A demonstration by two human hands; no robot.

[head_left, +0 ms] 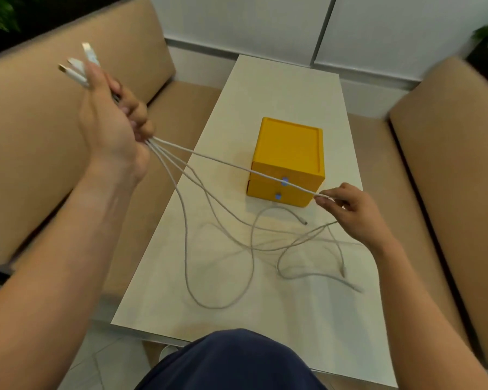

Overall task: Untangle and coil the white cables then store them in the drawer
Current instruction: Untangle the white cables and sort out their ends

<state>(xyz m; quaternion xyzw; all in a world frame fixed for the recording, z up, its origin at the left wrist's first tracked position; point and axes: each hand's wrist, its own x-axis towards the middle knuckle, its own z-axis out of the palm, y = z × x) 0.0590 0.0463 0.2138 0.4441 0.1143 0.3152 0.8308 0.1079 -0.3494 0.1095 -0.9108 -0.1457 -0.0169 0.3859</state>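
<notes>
Thin white cables (209, 232) in both fists, beside boxy yellow drawer (288, 161).

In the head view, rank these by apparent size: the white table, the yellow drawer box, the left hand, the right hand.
1. White table
2. Yellow drawer box
3. Left hand
4. Right hand

The left hand is raised nearer the camera, so ranks 2 to 4 are unsure.

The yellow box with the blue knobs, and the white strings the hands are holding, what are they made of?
The yellow drawer box looks like matte plastic: even colour, crisp moulded edges, though painted wood is possible. The white cables look rubbery plastic-coated, since they bend in loose loops. The plug tips above the left hand look like hard plastic with metal ends.
</notes>
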